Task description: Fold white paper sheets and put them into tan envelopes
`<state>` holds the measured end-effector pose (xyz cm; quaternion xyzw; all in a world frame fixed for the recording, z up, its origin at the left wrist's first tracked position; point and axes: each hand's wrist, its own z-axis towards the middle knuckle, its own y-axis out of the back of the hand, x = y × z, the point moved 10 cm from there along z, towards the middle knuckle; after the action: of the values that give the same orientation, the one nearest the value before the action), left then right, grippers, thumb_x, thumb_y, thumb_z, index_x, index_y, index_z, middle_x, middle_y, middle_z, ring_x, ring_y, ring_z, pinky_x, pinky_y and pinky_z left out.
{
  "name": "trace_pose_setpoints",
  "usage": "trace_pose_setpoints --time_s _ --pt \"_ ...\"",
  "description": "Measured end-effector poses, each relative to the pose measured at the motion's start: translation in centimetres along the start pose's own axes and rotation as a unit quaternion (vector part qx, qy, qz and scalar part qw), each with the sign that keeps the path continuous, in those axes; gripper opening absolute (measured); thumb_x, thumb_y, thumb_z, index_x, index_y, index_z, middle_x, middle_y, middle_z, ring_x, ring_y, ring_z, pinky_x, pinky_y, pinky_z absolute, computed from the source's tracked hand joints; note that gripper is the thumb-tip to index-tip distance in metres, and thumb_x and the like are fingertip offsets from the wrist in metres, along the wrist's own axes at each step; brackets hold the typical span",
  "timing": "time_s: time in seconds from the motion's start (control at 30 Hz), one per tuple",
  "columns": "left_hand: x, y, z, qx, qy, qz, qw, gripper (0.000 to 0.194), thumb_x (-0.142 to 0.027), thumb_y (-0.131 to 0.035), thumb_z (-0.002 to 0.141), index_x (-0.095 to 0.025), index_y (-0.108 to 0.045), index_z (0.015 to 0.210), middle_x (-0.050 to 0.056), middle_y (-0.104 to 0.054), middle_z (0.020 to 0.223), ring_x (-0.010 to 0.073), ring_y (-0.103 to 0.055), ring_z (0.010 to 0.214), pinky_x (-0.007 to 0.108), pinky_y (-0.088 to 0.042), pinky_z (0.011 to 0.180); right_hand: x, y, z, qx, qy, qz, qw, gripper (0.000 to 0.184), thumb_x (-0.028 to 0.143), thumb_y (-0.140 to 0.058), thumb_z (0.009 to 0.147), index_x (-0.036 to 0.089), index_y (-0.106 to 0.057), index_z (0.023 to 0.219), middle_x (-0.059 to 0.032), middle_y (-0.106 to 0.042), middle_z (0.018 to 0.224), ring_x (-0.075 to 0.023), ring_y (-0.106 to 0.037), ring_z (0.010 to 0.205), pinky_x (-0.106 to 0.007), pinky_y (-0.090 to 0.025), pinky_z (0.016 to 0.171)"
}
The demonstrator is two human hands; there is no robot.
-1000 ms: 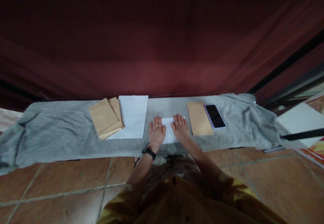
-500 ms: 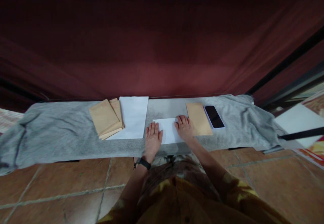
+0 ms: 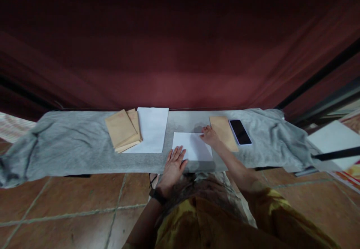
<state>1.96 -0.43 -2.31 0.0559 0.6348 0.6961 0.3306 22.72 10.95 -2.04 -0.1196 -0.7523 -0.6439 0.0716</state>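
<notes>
A white sheet of paper (image 3: 192,147), seemingly folded, lies on the grey cloth in front of me. My left hand (image 3: 174,164) rests flat on its lower left corner, fingers spread and pointing away from me. At the upper right corner is my right hand (image 3: 210,135), fingers slightly bent and apart, the thumb touching the paper's edge. Part of that corner is hidden under the hand. Just right of it lies a brown envelope (image 3: 225,132), partly covered by my right hand and wrist.
A larger white sheet (image 3: 153,131) lies to the left, with several brown envelopes (image 3: 122,129) overlapping it. A phone (image 3: 240,132) sits beside the single envelope. Grey cloth (image 3: 75,140) covers the narrow bench, backed by a dark red curtain (image 3: 174,72). A white board (image 3: 334,144) stands far right.
My left hand has slid down toward the near edge of the paper. My right hand has shifted up to the far right corner, uncovering more of the sheet. The view has turned slightly.
</notes>
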Motion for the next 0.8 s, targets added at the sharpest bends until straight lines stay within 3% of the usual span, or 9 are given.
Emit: trace_pose_setpoints --time_s 0.2,0.37,0.47,0.63,0.73,0.8 --pt "1.0 0.2 0.1 -0.016 0.012 0.005 1.000 0.044 -0.035 -0.048 0.103 -0.022 -0.056 0.145 0.011 -0.047 0.158 0.0290 -0.036 0.151 0.056 -0.031 0.124 -1.8 -0.1 -1.1 0.012 -0.016 0.107 0.994 0.021 0.010 -0.060 0.081 0.020 -0.075 0.092 -0.0075 -0.074 0.100 -0.0218 -0.062 0.113 -0.028 -0.044 0.099" --pt "1.6 1.2 -0.2 -0.060 0.028 -0.010 0.998 0.048 -0.034 -0.049 0.103 -0.023 -0.049 0.150 0.013 -0.043 0.161 0.0292 -0.035 0.152 0.057 -0.028 0.125 -3.9 0.1 -2.8 -0.006 -0.047 0.269 0.962 0.005 0.021 -0.065 0.077 0.021 -0.068 0.074 -0.0007 -0.068 0.075 -0.0183 -0.064 0.080 -0.026 -0.046 0.075" --pt "0.4 2.0 -0.5 -0.070 0.003 -0.043 0.997 0.055 -0.026 -0.050 0.101 -0.027 -0.040 0.155 0.009 -0.037 0.165 0.0259 -0.031 0.154 0.054 -0.028 0.126 -4.9 -0.2 -4.2 -0.030 -0.069 0.387 0.919 0.018 0.037 -0.067 0.076 0.021 -0.064 0.070 0.0015 -0.063 0.067 -0.0172 -0.060 0.070 -0.026 -0.044 0.064" --pt "-2.3 2.2 -0.7 -0.055 -0.038 -0.095 0.993 0.080 -0.002 -0.046 0.087 -0.027 -0.029 0.161 0.006 -0.029 0.169 0.0235 -0.025 0.156 0.051 -0.030 0.127 -5.5 -2.5 -7.0 -0.076 -0.123 0.558 0.817 0.048 0.070 -0.063 0.068 0.023 -0.057 0.075 -0.0008 -0.065 0.071 -0.0190 -0.061 0.068 -0.028 -0.046 0.058" --pt "-2.1 1.9 -0.4 -0.062 -0.018 -0.111 0.992 0.084 0.003 -0.043 0.083 -0.025 -0.029 0.161 0.007 -0.029 0.169 0.0231 -0.026 0.156 0.050 -0.033 0.126 -5.0 -4.3 -8.4 -0.083 -0.150 0.615 0.770 0.052 0.073 -0.068 0.060 0.024 -0.055 0.073 0.0000 -0.064 0.071 -0.0192 -0.062 0.068 -0.029 -0.049 0.058" --pt "-1.7 1.2 0.0 -0.052 -0.007 -0.120 0.991 0.084 0.006 -0.041 0.079 -0.026 -0.038 0.157 0.006 -0.036 0.166 0.0223 -0.031 0.154 0.049 -0.036 0.125 -4.4 -5.4 -9.3 -0.080 -0.160 0.638 0.749 0.051 0.069 -0.073 0.058 0.024 -0.058 0.076 0.0004 -0.065 0.072 -0.0194 -0.063 0.068 -0.030 -0.051 0.058"
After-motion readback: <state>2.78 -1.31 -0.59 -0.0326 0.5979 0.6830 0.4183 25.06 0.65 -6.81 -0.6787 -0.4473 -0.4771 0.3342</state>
